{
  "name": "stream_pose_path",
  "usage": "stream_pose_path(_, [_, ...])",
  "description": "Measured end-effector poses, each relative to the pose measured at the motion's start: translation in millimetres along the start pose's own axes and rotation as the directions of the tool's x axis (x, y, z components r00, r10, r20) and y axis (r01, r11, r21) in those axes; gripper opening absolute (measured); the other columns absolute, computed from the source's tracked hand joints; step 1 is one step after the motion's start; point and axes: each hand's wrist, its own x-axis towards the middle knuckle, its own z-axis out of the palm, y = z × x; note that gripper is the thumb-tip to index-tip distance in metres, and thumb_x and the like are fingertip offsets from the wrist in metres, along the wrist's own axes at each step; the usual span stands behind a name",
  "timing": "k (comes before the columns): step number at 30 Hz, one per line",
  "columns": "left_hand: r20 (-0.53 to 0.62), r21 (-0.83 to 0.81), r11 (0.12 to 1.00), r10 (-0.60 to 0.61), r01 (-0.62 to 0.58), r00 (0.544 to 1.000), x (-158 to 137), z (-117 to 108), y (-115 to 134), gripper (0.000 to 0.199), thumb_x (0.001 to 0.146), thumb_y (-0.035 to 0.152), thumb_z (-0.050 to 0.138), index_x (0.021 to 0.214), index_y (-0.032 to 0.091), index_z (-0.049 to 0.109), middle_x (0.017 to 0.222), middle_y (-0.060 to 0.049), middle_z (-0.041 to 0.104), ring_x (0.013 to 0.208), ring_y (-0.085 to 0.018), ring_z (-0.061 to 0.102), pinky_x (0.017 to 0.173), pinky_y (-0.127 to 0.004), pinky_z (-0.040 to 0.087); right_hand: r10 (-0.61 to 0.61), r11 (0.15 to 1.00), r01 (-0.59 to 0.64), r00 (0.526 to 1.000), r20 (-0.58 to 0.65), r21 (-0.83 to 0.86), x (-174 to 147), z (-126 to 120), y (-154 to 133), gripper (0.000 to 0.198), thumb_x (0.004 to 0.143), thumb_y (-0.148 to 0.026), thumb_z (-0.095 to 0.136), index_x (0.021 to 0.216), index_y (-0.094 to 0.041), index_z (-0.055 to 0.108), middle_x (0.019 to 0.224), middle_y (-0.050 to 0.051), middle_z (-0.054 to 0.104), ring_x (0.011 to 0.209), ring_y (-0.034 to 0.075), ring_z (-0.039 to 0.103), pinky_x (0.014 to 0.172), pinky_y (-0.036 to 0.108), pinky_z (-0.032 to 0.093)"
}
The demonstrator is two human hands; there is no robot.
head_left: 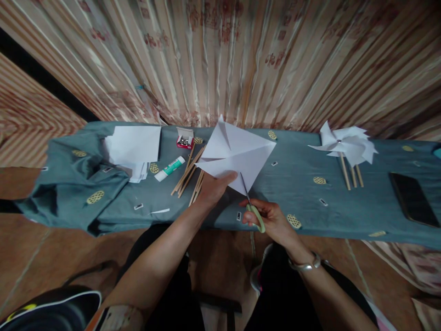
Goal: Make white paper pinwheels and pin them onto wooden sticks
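A square sheet of white paper (237, 142), with creases and slits running in from its corners, is held over the middle of the table. My left hand (217, 186) pinches its near left side, the thumb lying on top. My right hand (267, 216) grips the pale green handles of a pair of scissors (255, 218). The scissor blades reach over the paper's near corner, pointing inward. Just left of the paper lie several thin wooden sticks (186, 178), partly hidden by my left hand and the sheet.
A stack of white paper (136, 143), a glue stick (170, 168) and a small red box of metal pins (185, 139) sit to the left. Several paper pinwheels (347, 140) on sticks and a dark phone (413, 198) lie right. Beyond the cloth-covered table (296, 161) hangs a curtain (220, 59).
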Motion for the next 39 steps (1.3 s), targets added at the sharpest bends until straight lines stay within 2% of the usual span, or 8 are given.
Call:
stream_pose_path(4, [0.006, 0.0, 1.0, -0.002, 0.002, 1.0, -1.8, 1.8, -1.7, 0.036, 0.055, 0.025, 0.079, 0.089, 0.023, 0.069, 0.087, -0.004, 0.074, 0.084, -0.025, 0.067, 0.087, -0.041, 0.051, 0.001, 1.0, -0.001, 1.0, -0.021, -0.008, -0.2, -0.5, -2.5, 0.045, 0.06, -0.053, 0.084, 0.086, -0.019, 0.071, 0.062, -0.001, 0.065, 0.054, 0.011, 0.056, 0.053, 0.024, 0.05])
stream_pose_path(10, [0.001, 0.014, 1.0, -0.013, 0.013, 1.0, -3.5, 3.2, 1.2, 0.038, 0.056, 0.026, 0.079, 0.092, 0.021, 0.069, 0.086, -0.004, 0.074, 0.083, -0.025, 0.067, 0.088, -0.042, 0.052, 0.003, 1.0, -0.002, 1.0, -0.017, 0.01, 0.8, 1.1, -0.9, 0.05, 0.06, -0.059, 0.082, 0.088, -0.019, 0.072, 0.057, -0.003, 0.06, 0.053, 0.012, 0.057, 0.052, 0.024, 0.05])
stream_pose_path(15, [-0.004, 0.01, 1.0, -0.022, 0.022, 1.0, -2.4, 3.0, 0.2, 0.039, 0.055, 0.025, 0.079, 0.093, 0.021, 0.07, 0.088, -0.005, 0.075, 0.086, -0.027, 0.068, 0.088, -0.044, 0.052, 0.011, 0.999, -0.009, 0.999, -0.046, 0.036, 1.5, 0.3, 3.6, 0.049, 0.055, -0.056, 0.086, 0.085, -0.019, 0.073, 0.059, -0.002, 0.062, 0.05, 0.01, 0.053, 0.048, 0.023, 0.048])
stream_pose_path(19, [0.014, 0.004, 1.0, -0.03, 0.03, 0.999, -3.3, 2.6, 0.3, 0.034, 0.054, 0.025, 0.081, 0.086, 0.021, 0.07, 0.089, -0.006, 0.075, 0.089, -0.029, 0.068, 0.089, -0.046, 0.053, 0.005, 1.0, -0.004, 0.999, -0.032, 0.012, 0.9, -1.5, 2.2, 0.047, 0.057, -0.055, 0.085, 0.086, -0.019, 0.074, 0.061, -0.001, 0.065, 0.051, 0.011, 0.054, 0.051, 0.024, 0.05])
stream_pose_path(24, [0.045, 0.023, 0.999, -0.03, 0.029, 0.999, -8.4, 4.7, 1.6, 0.025, 0.056, 0.025, 0.08, 0.077, 0.021, 0.067, 0.08, -0.004, 0.074, 0.086, -0.028, 0.068, 0.09, -0.046, 0.053, -0.006, 1.0, 0.006, 0.999, -0.042, -0.003, 0.8, -3.4, 1.3, 0.047, 0.059, -0.054, 0.085, 0.086, -0.018, 0.073, 0.063, 0.0, 0.067, 0.053, 0.011, 0.056, 0.051, 0.023, 0.049])
stream_pose_path(29, [0.068, 0.026, 0.999, -0.029, 0.027, 0.997, -9.4, 5.8, 0.9, 0.028, 0.056, 0.025, 0.08, 0.079, 0.021, 0.067, 0.082, -0.005, 0.073, 0.086, -0.027, 0.068, 0.088, -0.046, 0.051, -0.039, 0.999, 0.038, 0.999, -0.026, -0.038, 0.7, -4.7, 3.6, 0.049, 0.064, -0.059, 0.08, 0.09, -0.018, 0.073, 0.063, 0.0, 0.065, 0.055, 0.013, 0.057, 0.052, 0.025, 0.05])
stream_pose_path(39, [0.073, 0.002, 0.999, -0.05, 0.05, 0.996, -8.8, 6.3, -1.6, 0.038, 0.052, 0.029, 0.082, 0.086, 0.017, 0.067, 0.082, -0.004, 0.072, 0.081, -0.024, 0.067, 0.083, -0.042, 0.051, -0.003, 1.0, 0.002, 0.999, -0.034, -0.01, 1.0, -5.5, 2.4, 0.05, 0.059, -0.06, 0.083, 0.082, -0.017, 0.071, 0.061, -0.001, 0.064, 0.052, 0.011, 0.054, 0.049, 0.023, 0.046])
